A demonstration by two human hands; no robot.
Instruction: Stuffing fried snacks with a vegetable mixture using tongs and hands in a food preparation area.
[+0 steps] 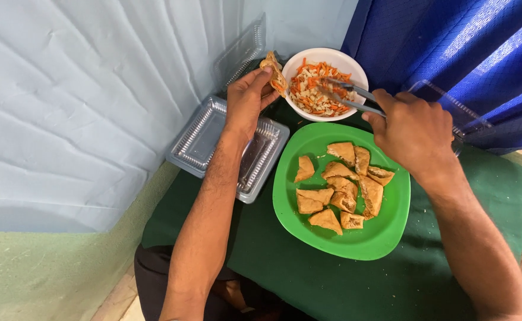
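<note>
On the green-covered table (344,279), the green plate (385,235) near its middle holds about ten unfilled fried tofu pockets (339,185), while at the far edge the right hand (412,131) grips tongs (350,95) dipped into the white bowl of shredded vegetables (356,71), and the left hand (246,101) pinches one partly stuffed pocket (274,72) just beside that bowl.

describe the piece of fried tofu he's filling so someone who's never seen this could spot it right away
Start at the green plate on the dark green cloth, then go up to the white bowl of shredded carrot mix behind it. Just left of the bowl's rim, the left hand holds one tofu pocket in the air. Unlike the pieces on the plate, it is lifted, with orange filling showing.
</note>
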